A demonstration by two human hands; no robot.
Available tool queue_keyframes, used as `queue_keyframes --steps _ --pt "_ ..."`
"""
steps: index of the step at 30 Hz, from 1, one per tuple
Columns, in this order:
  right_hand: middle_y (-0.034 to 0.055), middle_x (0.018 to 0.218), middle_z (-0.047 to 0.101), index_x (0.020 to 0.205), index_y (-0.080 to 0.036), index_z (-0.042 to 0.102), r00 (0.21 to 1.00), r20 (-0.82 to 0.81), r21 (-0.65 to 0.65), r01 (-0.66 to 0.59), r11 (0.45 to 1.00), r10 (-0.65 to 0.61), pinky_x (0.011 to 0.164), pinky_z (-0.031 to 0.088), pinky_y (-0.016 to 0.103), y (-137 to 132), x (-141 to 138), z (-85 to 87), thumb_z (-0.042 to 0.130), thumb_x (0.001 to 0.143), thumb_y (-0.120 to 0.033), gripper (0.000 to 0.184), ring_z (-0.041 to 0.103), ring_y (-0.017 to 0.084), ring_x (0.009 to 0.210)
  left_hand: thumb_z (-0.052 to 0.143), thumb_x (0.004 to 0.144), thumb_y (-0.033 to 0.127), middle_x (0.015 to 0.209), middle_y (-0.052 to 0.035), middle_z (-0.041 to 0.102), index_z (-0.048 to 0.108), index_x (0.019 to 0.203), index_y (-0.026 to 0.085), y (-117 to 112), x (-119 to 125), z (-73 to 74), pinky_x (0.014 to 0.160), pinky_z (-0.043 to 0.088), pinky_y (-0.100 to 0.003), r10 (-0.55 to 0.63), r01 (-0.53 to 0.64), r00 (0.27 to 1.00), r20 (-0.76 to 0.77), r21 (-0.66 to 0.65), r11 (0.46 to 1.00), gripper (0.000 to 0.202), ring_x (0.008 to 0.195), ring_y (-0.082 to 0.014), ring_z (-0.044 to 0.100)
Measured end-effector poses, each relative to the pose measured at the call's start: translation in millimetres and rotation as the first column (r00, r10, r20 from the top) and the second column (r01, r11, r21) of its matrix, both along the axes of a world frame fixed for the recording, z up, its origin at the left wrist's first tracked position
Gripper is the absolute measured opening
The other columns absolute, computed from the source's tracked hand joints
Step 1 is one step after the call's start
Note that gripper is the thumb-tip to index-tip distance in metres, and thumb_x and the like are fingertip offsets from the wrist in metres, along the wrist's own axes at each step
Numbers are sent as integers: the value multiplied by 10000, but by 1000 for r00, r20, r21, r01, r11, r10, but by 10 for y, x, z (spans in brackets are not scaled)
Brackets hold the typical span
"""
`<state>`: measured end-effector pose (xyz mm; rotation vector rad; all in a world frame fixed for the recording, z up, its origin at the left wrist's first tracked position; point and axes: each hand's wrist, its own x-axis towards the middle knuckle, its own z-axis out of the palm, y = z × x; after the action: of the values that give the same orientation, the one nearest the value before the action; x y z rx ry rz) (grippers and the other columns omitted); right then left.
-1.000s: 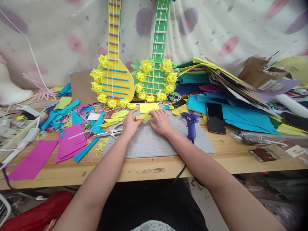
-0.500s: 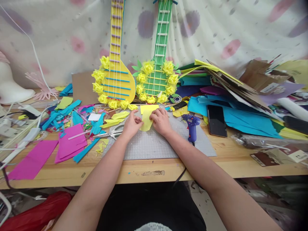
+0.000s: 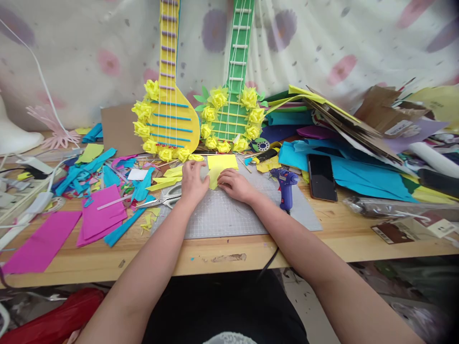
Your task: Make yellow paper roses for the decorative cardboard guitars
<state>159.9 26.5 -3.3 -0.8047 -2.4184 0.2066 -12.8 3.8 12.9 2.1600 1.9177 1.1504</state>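
Note:
A small piece of yellow crepe paper point(image 3: 214, 177) is between my two hands above the grey cutting mat point(image 3: 222, 222). My left hand point(image 3: 194, 183) has its thumb at the paper's left edge, with the fingers curved over beyond it. On the opposite edge, the bent fingertips of my right hand point(image 3: 237, 185) grip the paper. Just behind lies a flat yellow paper sheet point(image 3: 225, 162). Scissors point(image 3: 167, 197) rest beside my left wrist, next to cut yellow strips point(image 3: 167, 180). A blue glue gun point(image 3: 286, 188) stands to the right of my right hand.
Behind the mat lean a yellow paper guitar point(image 3: 175, 119) and a green one point(image 3: 233, 112), both trimmed with yellow flowers. Pink sheets point(image 3: 102, 212) and blue scraps lie left. A phone point(image 3: 322, 177), blue paper point(image 3: 366, 177) and piled cardboard point(image 3: 358, 129) occupy the right.
My left hand has turned, its fingers lifting farther over the paper. The paper piece shows less than before between my hands. My right hand has shifted slightly left and the view has moved a little.

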Motion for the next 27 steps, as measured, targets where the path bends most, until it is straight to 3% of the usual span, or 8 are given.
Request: queue_keyframes --steps 3,5,13,27 --pt "60 903 646 820 -186 641 1000 -20 -23 -11 1000 10 882 399 353 2 28 -7 523 805 -205 120 522 178 969 596 692 241 939 -70 487 651 820 228 -28 -26 -16 905 337 -371 -142 129 979 -144 -98 987 140 1000 -238 443" --pt "54 898 649 815 -187 640 999 -28 -49 21 999 -23 883 393 343 3 29 -19 528 810 -229 119 526 170 947 610 684 271 884 -60 495 669 766 240 -37 -29 -43 898 326 -385 -177 145 965 -194 -169 975 106 964 -239 443" --pt "56 871 595 733 -172 607 946 -23 -201 312 929 -323 828 396 318 3 -99 -72 588 754 -252 85 489 183 891 596 682 259 873 -67 530 685 747 252 -42 -6 -63 900 299 -414 -70 24 980 -188 -239 971 110 963 -258 449" --pt "63 817 531 619 -177 556 900 -64 -193 412 890 -431 803 419 343 9 -197 -118 572 691 -197 77 461 197 868 585 671 240 884 -82 561 685 764 238 -37 13 -50 906 304 -443 -48 -2 984 -172 -281 960 136 964 -279 477"
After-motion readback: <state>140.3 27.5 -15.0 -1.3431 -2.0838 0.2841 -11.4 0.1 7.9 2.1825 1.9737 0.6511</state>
